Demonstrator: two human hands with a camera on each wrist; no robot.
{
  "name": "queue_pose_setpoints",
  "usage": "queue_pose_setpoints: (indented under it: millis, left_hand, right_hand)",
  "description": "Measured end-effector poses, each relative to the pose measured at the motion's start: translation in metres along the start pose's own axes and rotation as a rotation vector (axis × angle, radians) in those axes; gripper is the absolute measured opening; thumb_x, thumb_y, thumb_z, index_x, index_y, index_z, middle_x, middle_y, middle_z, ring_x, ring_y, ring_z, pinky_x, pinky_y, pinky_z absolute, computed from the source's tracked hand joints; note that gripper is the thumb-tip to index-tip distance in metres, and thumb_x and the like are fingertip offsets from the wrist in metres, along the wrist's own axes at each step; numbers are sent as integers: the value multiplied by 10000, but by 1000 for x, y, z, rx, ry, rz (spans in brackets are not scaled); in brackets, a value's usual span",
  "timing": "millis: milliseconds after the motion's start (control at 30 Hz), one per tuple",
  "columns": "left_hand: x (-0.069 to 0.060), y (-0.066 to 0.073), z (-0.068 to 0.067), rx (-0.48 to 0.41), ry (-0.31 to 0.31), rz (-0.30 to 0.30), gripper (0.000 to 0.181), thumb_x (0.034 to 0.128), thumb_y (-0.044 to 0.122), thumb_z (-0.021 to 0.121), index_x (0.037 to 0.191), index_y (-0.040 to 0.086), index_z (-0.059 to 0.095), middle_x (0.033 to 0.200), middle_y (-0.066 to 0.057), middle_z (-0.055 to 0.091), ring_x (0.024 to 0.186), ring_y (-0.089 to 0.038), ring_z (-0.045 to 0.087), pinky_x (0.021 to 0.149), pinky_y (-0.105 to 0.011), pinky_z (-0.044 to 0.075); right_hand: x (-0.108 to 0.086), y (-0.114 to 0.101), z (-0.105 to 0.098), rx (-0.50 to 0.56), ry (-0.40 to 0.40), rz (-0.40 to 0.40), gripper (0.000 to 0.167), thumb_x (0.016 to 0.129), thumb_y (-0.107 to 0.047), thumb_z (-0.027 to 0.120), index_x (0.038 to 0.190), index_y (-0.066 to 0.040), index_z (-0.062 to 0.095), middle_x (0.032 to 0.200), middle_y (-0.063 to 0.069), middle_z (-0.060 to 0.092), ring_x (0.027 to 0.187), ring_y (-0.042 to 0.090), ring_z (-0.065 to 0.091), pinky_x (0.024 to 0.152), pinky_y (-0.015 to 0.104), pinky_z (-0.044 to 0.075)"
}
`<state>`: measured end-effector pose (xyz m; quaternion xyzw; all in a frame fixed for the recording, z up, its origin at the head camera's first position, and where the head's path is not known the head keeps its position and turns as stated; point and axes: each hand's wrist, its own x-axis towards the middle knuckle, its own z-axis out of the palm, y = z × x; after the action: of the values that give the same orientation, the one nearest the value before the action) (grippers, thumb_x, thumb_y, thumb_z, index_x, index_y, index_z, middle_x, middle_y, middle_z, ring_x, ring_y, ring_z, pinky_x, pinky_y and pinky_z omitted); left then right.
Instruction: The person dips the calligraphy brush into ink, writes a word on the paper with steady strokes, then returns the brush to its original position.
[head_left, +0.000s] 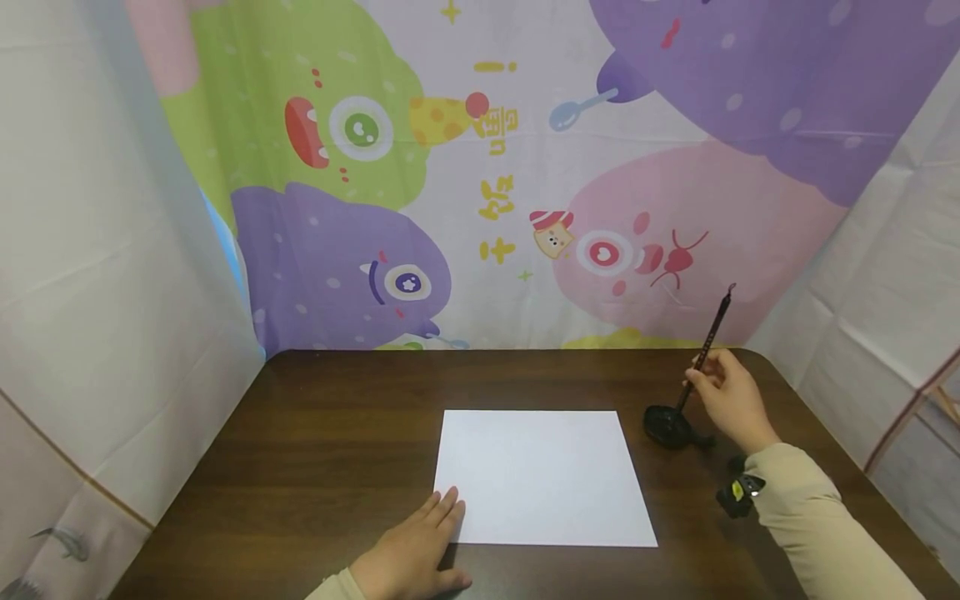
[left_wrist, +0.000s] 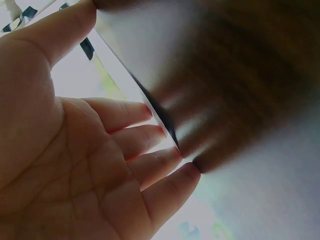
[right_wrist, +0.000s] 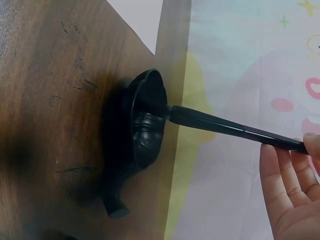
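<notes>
A dark brush (head_left: 703,354) is held by my right hand (head_left: 731,400), its thumb and fingers pinching the shaft. In the right wrist view the brush (right_wrist: 215,122) has its tip inside a black dish (right_wrist: 149,125), hidden within the hollow; my fingers (right_wrist: 282,170) grip the shaft at the right. The same dish (head_left: 666,426) lies right of a white paper sheet (head_left: 543,475). My left hand (head_left: 408,546) rests with extended fingers on the sheet's lower left edge. In the left wrist view the left palm (left_wrist: 75,160) shows, fingertips at an edge.
The brown tabletop (head_left: 315,467) reaches back to a cartoon-printed curtain (head_left: 495,317). A small black object with a yellow mark (head_left: 737,493) is by the right wrist. Dark marks (right_wrist: 77,65) show on the wood near the dish. White curtains (head_left: 112,250) stand at both sides.
</notes>
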<state>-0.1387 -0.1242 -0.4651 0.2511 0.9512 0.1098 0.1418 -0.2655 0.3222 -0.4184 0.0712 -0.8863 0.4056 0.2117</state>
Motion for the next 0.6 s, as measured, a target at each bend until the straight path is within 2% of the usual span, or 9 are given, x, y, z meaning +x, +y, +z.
queue_pose_setpoints:
  millis: [600]
  left_hand:
    - [-1,1,-1,3,2,1,884,812,520,717,1473,20,408,1579,-164,337,1438,-385,351,1112,-525,390]
  right_hand:
    - [4,-14,-7,59,12,-48,232,972,-74,584,1111,94,504,938,252,650,688,-109,601,585,137,528]
